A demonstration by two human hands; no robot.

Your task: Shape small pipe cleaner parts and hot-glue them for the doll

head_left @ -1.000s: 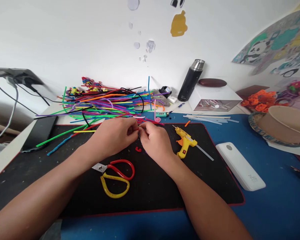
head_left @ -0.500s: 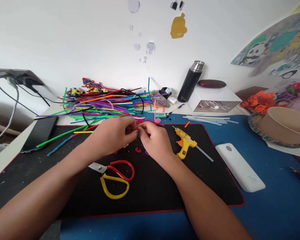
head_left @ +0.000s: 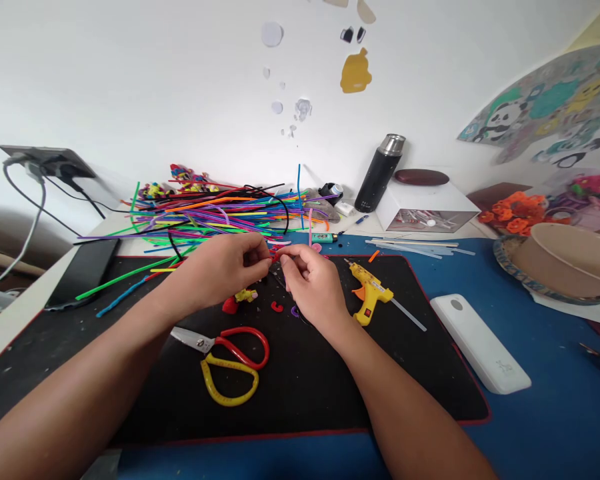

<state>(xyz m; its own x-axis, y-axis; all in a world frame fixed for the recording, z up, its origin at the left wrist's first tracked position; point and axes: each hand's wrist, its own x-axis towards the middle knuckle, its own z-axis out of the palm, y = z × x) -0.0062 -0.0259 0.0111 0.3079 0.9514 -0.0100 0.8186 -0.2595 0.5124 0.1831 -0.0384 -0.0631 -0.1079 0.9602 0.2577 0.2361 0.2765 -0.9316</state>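
Left of the scissors [head_left: 230, 363], at the mat's [head_left: 55, 347] far edge, a dark phone [head_left: 83, 272] lies flat w/ green and blue pipe cleaners beside it; behind the scissors sits the big multicolour pipe-cleaner pile [head_left: 215, 210]. Just beyond the scissors, over the mat, both hands meet: left hand [head_left: 220, 270] and right hand [head_left: 313, 287] are together, fingertips pinched on a short red pipe cleaner piece [head_left: 279, 254] held between them, above the desk. Under the left hand, a small red-and-yellow made bit [head_left: 240, 298]; near it a red curl [head_left: 277, 307] and a purple scrap, both on the mat. Right of the scissors: yellow glue gun [head_left: 370, 291] w/ a clear stick out the back, then a white power bank [head_left: 480, 343] on the blue desk [head_left: 555, 427], a black flask [head_left: 380, 173] and a white box [head_left: 425, 207] further back. To do the bend well, I'd judge: keep pinch points close together, roll w/ thumb tips not wrists, small turns so the wire curls evenly and doesn't kink.
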